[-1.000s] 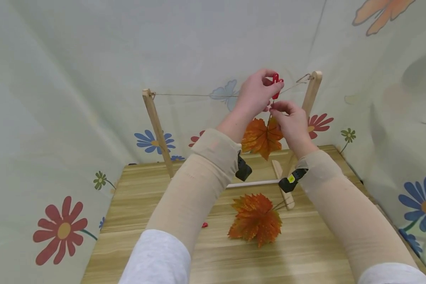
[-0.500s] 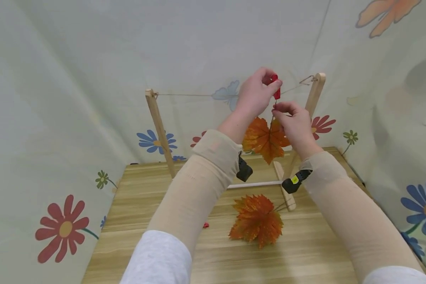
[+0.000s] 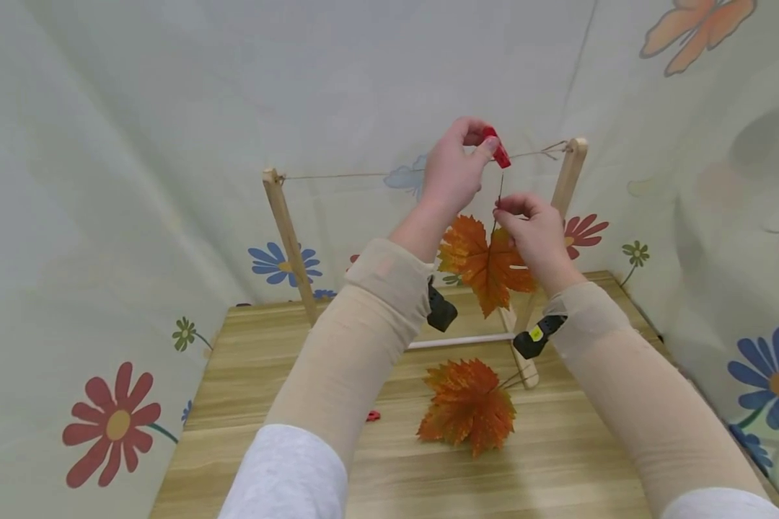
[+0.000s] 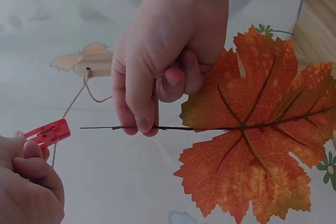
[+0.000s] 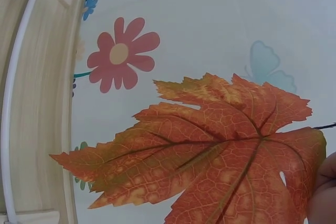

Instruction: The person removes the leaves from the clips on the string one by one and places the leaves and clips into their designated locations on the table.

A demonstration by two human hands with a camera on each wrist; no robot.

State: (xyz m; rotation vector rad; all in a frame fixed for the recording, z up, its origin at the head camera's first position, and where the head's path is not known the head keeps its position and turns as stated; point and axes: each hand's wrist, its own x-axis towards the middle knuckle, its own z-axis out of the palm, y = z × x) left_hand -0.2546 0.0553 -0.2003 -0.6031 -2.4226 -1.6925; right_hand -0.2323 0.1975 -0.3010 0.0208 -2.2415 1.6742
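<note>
My left hand (image 3: 456, 169) pinches a red clothespin (image 3: 497, 148), which overlaps the string (image 3: 337, 175) in the head view. Just below it, my right hand (image 3: 534, 234) pinches the thin dark stem of an orange artificial maple leaf (image 3: 487, 263). The leaf hangs beneath the fingers. In the left wrist view the bare tip of the stem (image 4: 94, 127) points toward the clothespin (image 4: 55, 132), with a small gap between them. Filling much of the right wrist view is the leaf (image 5: 210, 150), with only a bit of the right hand (image 5: 323, 192) at the edge.
The string spans two wooden posts (image 3: 287, 241) joined low down by a white rod (image 3: 461, 341). On the wooden table (image 3: 247, 404) lie a second orange leaf (image 3: 469, 407) and a small red piece (image 3: 373, 416). A flower-printed cloth (image 3: 169, 144) surrounds the table.
The clothespin has tilted and shifted up and left, off the stem tip. The held leaf has dropped slightly, with the right hand a little lower on the stem.
</note>
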